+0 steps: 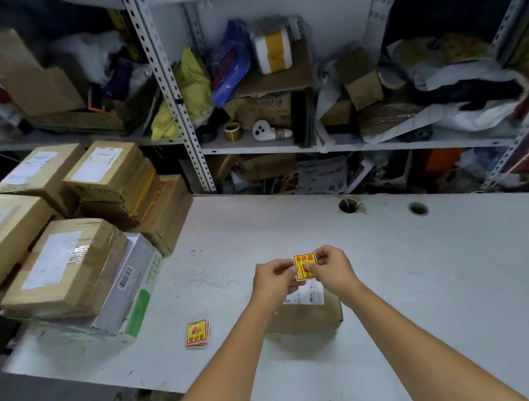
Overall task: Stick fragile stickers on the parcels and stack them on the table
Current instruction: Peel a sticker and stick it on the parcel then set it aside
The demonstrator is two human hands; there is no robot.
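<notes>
Several shelves of the metal rack (171, 78) rose behind the far edge of your tabletop (432, 279), crammed with bags, cartons and a roll of tape (232, 131). The white tabletop was scuffed and had two round holes (350, 205) near its far edge. At its left edge and far-left corner sat a heap of brown parcels (65, 268) with white labels. The nearest of them rested on a flat grey-and-white box (134, 293) with a green patch.

One small brown parcel (308, 320) lay near the front edge, about mid-width, with its white label facing up. Your forearms crossed above it and hid part of it. You held your left hand (271, 282) and right hand (335, 270) close together over that parcel's far side, the fingers of each curled. A small pile of matching stickers (198, 333) lay on the tabletop left of that parcel, apart from it and near the front edge.

Both hands pinched one yellow-and-red fragile sticker (305, 266), the left at its left edge and the right at its upper right corner, printed face toward you. Whether it touched the parcel could not be told.
</notes>
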